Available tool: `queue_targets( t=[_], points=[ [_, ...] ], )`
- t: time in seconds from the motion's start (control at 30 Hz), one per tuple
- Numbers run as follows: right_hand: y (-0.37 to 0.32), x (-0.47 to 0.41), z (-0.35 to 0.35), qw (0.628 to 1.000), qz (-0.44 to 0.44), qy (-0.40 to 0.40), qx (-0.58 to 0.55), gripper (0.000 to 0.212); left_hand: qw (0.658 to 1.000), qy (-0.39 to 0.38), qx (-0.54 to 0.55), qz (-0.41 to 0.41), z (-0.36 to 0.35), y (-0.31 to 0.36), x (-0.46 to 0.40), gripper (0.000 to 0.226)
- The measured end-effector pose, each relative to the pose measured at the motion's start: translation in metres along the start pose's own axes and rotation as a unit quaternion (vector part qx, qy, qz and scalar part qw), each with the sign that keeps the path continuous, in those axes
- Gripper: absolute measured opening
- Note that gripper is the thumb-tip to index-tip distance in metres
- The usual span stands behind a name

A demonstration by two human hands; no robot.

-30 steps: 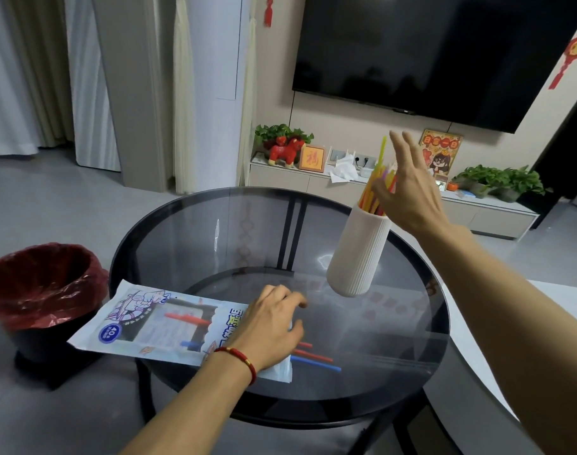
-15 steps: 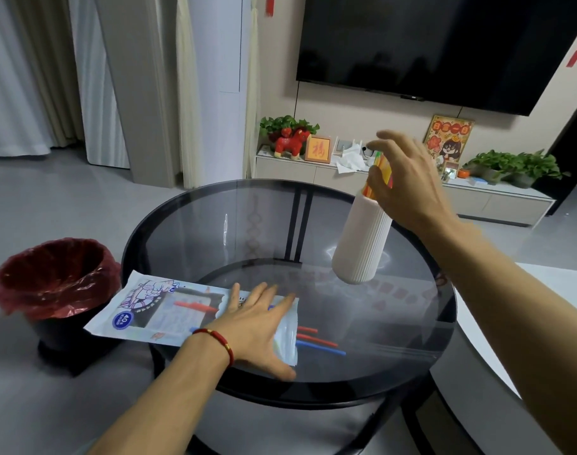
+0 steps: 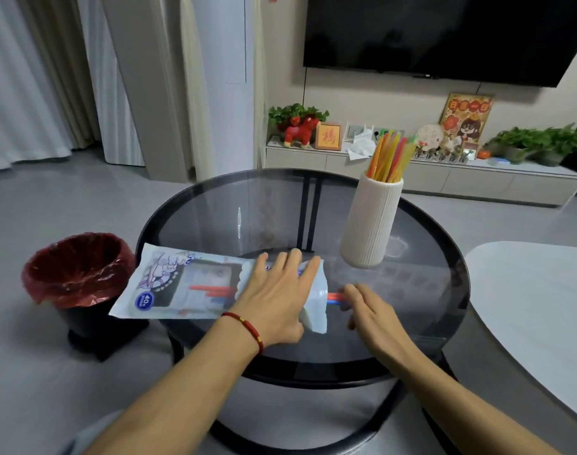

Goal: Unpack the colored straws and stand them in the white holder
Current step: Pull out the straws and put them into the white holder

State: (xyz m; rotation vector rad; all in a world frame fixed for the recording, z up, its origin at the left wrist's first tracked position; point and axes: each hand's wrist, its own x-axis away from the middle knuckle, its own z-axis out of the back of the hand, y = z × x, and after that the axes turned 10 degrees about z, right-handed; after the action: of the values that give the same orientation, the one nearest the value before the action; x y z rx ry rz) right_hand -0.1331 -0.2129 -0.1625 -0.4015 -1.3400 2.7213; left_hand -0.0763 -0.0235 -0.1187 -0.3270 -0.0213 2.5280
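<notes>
A white ribbed holder [image 3: 371, 224] stands on the far right of the round glass table [image 3: 215, 218], with several orange, yellow, red and green straws [image 3: 390, 156] upright in it. The printed straw package [image 3: 179, 284] lies at the table's left front, overhanging the edge, with red straws showing through its window. My left hand [image 3: 277, 300] lies on the package's open right end and holds it down, fingers spread. A red and a blue straw [image 3: 334, 297] poke out of that opening. My right hand [image 3: 369, 310] rests low on the glass, its fingertips closed over their ends.
A black bin with a red liner [image 3: 77, 274] stands on the floor left of the table. A white tabletop [image 3: 536, 307] lies to the right. A TV and a low cabinet with plants line the far wall.
My right hand left the top of the holder and came down to the straws at the package's opening. My left hand slid a little along the package's open end.
</notes>
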Motion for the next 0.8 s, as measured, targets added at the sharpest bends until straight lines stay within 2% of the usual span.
queue_targets(
  t=[0.07, 0.13, 0.27, 0.37, 0.53, 0.7, 0.8],
  points=[
    [-0.006, -0.004, -0.007, 0.987, -0.072, 0.008, -0.145, 0.041, 0.998, 0.021, -0.052, -0.017, 0.009, 0.008, -0.003, 0.114],
    [-0.014, -0.005, -0.014, 0.952, -0.131, -0.032, -0.276, 0.04, 0.992, 0.026, -0.118, -0.034, 0.018, 0.015, -0.007, 0.118],
    [-0.018, -0.007, -0.025, 0.893, -0.159, -0.095, -0.41, 0.044, 0.968, 0.037, -0.233, -0.081, 0.029, 0.018, -0.016, 0.104],
    [-0.016, -0.015, -0.028, 0.873, -0.167, -0.1, -0.448, 0.036, 0.955, 0.039, -0.272, -0.107, 0.035, 0.011, -0.022, 0.108],
    [-0.008, -0.017, -0.027, 0.856, -0.129, -0.096, -0.491, 0.021, 0.962, 0.024, -0.259, -0.084, 0.028, 0.004, -0.023, 0.119],
    [0.01, -0.024, -0.006, 0.868, -0.143, -0.01, -0.475, 0.014, 0.985, 0.008, -0.17, -0.027, 0.009, -0.012, -0.018, 0.118],
    [0.016, -0.026, 0.02, 0.895, -0.112, 0.049, -0.429, 0.006, 0.991, -0.029, -0.131, 0.008, -0.003, -0.029, -0.017, 0.12]
  ],
)
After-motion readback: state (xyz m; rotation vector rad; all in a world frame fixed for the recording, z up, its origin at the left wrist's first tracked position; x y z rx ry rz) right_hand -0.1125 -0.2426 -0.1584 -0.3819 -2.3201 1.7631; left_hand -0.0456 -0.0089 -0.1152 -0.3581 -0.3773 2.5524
